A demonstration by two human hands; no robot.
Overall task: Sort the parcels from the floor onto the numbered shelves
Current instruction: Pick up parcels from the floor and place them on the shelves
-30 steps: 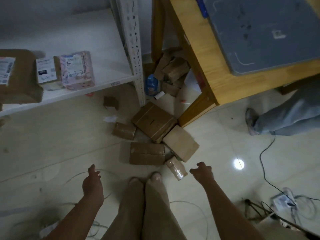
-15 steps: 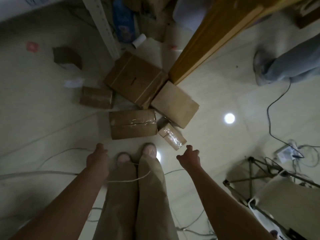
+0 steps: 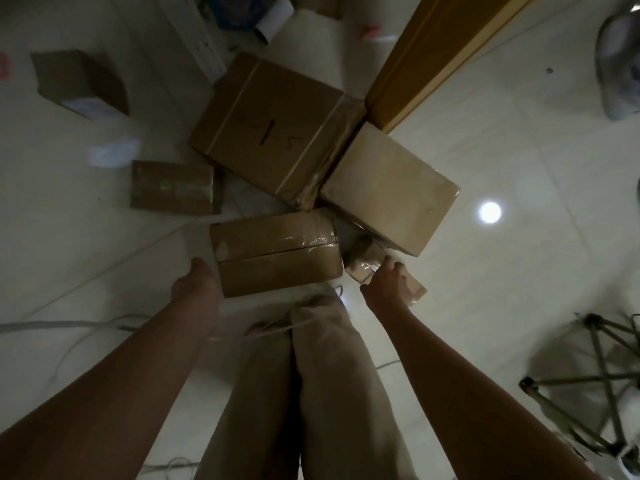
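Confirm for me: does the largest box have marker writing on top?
Yes, the largest box shows dark handwritten marks across the middle of its top face.

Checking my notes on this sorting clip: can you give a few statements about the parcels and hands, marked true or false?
1. The large box has dark handwriting on top. True.
2. The left hand holds the large box aloft. False: it is at the left end of the taped box, on the floor.
3. The right hand is at the small taped parcel. True.
4. The plain box lies left of the large box. False: it lies to its right, by the wooden leg.
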